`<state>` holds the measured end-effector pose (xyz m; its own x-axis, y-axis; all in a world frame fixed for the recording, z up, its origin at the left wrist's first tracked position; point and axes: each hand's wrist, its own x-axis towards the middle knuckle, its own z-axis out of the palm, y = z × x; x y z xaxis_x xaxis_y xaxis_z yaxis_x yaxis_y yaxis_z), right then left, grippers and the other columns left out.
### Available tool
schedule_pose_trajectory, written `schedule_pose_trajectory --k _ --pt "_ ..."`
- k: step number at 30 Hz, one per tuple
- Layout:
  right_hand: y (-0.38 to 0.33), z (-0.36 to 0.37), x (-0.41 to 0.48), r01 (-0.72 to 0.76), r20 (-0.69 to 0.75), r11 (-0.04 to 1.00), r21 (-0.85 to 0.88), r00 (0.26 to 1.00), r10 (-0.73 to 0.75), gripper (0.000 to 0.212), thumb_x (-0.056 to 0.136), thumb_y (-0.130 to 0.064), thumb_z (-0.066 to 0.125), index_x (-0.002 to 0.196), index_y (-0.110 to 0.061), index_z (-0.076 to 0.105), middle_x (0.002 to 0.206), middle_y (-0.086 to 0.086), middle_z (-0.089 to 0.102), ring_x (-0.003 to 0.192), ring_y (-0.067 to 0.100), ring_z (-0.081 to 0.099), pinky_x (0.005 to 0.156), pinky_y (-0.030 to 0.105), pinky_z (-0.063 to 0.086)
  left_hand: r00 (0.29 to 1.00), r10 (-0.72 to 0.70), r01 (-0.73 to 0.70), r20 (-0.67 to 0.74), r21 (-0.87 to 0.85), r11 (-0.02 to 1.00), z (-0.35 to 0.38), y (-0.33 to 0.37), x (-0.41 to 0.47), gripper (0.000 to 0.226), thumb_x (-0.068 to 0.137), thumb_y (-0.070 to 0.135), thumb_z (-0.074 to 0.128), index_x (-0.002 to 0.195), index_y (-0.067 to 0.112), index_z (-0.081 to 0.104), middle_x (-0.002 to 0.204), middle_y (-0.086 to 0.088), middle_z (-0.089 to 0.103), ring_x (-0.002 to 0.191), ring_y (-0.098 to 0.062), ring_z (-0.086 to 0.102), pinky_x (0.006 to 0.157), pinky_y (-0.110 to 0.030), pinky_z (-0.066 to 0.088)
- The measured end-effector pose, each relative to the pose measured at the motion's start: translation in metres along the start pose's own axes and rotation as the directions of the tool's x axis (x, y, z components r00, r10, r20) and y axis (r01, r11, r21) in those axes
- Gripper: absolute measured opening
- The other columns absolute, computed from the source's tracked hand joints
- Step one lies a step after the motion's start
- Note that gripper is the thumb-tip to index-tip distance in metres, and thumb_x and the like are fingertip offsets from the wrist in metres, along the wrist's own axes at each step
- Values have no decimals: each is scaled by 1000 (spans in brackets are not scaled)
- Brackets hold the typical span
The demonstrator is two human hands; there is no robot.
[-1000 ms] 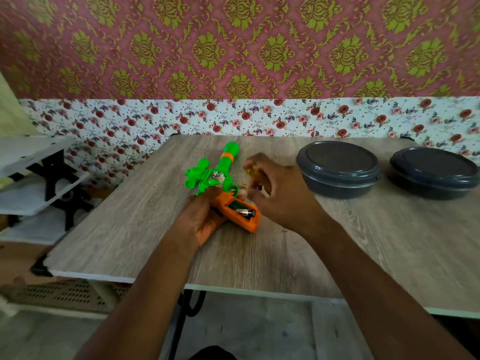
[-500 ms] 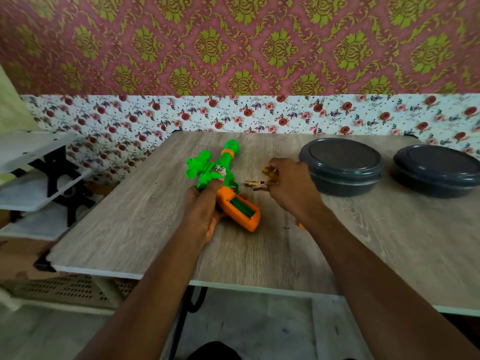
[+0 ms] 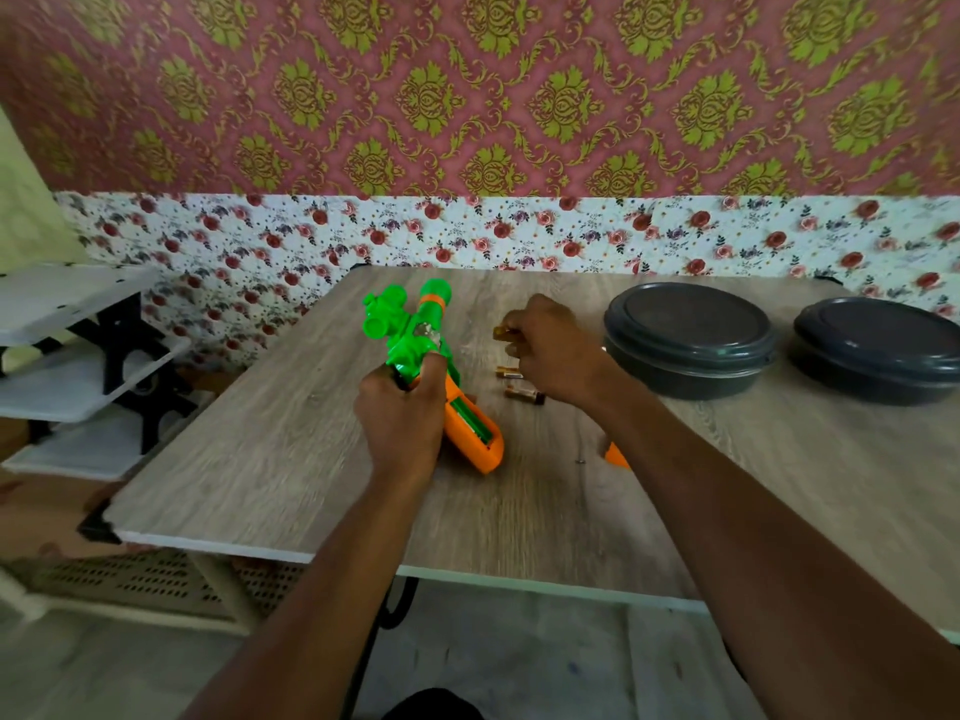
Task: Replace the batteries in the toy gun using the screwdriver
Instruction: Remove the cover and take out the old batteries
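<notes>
Setting: wood-grain table (image 3: 519, 501) against patterned wallpaper; two lidded dark bowls (image 3: 688, 340) stand on the table's right side.
Left grip: left hand (image 3: 400, 423) is wrapped tight around the toy gun (image 3: 415, 345) at its middle, pinning it to the table.
Right grip: right hand (image 3: 556, 350) is closed on one battery (image 3: 501, 332), its end showing past the fingers.
Compartment: open handle bay (image 3: 470, 420) faces up just right of the left hand; it looks empty.
Loose cells: two more batteries (image 3: 522, 384) lie on the table between gun and right wrist.
Cover: orange piece (image 3: 615, 454), likely the lid, peeks from under the right forearm; a tiny screw (image 3: 581, 462) lies beside it.
Screwdriver: not visible.
Doing it well: keep the gun flat, check polarity, seat each cell fully, and mind the forearm near the screw.
</notes>
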<state>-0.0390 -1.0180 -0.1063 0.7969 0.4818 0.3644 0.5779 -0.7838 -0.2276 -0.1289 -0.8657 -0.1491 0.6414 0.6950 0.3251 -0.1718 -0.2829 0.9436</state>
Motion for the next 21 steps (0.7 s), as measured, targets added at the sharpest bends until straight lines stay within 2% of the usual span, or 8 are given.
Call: schedule_pose_trajectory --k 3,4,6,8,10,13,17,21 --pt "-8 5 23 42 52 998 -48 998 -39 30 95 -3 62 119 -17 72 113 4 57 114 26 58 84 30 32 995 -92 91 -49 -37 995 -1 -1 3 43 75 46 63 57 7 59 52 -7 58 52 -24 61 53 -48 53" --pt "-11 7 31 48 89 998 -50 995 -43 33 93 0 62 118 -17 74 117 5 61 115 24 58 88 31 33 990 -121 118 -70 -49 992 -1 -2 4 42 77 45 63 57 8 59 54 -9 59 53 -25 61 55 -48 53" --pt "-16 15 48 67 190 998 15 979 -69 34 88 6 65 116 -10 76 118 12 67 110 27 65 98 41 47 982 -153 147 -108 -66 987 -3 -3 6 39 84 38 67 58 10 58 56 -8 58 54 -20 58 56 -45 50" --pt "-18 26 63 81 259 995 64 961 -95 32 87 12 62 111 -2 76 114 20 70 97 29 71 91 43 58 976 -169 159 -135 -85 984 -4 -5 8 38 89 32 69 58 14 57 57 -4 56 53 -15 55 55 -39 46" --pt "-19 38 76 103 279 994 43 954 -111 35 86 14 57 110 -3 77 116 21 69 94 29 71 88 45 60 971 -191 176 -144 -110 978 -4 -8 10 37 90 31 69 60 14 57 58 -3 56 53 -14 54 54 -35 43" --pt "-17 55 89 133 285 991 12 950 -131 39 82 12 56 111 -4 77 118 21 69 99 33 69 91 47 58 966 -211 190 -153 -139 972 -3 -12 12 36 90 31 69 62 11 58 57 -2 55 54 -15 54 52 -31 39" --pt "-16 66 94 108 260 991 76 958 -124 36 85 9 61 115 -4 75 117 19 70 103 30 70 93 40 57 956 -239 218 -171 -132 967 0 -13 13 33 92 33 68 71 8 62 62 -1 56 59 -15 55 52 -29 35" --pt "-17 65 90 112 262 989 93 956 -133 27 85 1 74 111 -3 76 111 16 76 103 26 72 85 24 50 953 -261 249 -155 -94 964 2 -13 13 34 92 38 66 75 9 61 69 -1 58 63 -14 56 53 -29 35"
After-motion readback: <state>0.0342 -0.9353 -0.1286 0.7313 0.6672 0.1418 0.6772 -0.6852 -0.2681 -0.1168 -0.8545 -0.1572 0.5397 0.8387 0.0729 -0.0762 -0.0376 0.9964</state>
